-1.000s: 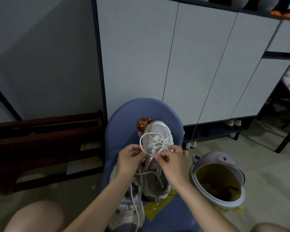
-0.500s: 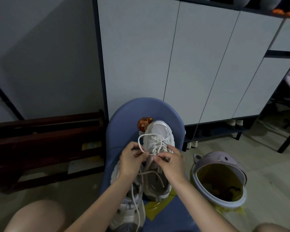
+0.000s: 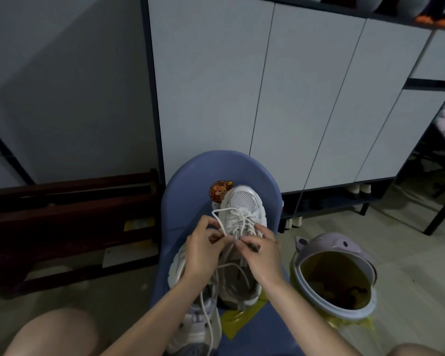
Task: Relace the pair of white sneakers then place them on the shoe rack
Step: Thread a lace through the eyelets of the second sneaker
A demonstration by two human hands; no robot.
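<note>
1. The cabinet [image 3: 254, 86] with pale flat doors fills the back of the room, with a dim open shelf along its foot. To its left stands a low dark wooden rack [image 3: 70, 217] against the wall, likely the shoe rack the pair is bound for.
2. The floor [image 3: 409, 253] is pale tile. A blue chair [image 3: 188, 176] serves as the work surface, and a lilac bin [image 3: 337, 276] with a yellow liner sits just beside it.
3. One white sneaker [image 3: 244, 209] stands on the chair seat, toe toward the backrest. The second sneaker [image 3: 195, 327] lies nearer the person, partly under the left forearm.
4. The left hand [image 3: 203, 250] pinches a loop of the lace [image 3: 231, 222]. The right hand [image 3: 262, 255] pinches the lace's other strand against the tongue. Both are closed on it.
5. The step looks like tightening the upper crossings or starting the bow.
6. To do it well: pull both strands evenly, keep the lace flat and untwisted at each eyelet, and hold tension with one hand while the other forms the loop. The trailing lace near the second sneaker could snag.
</note>
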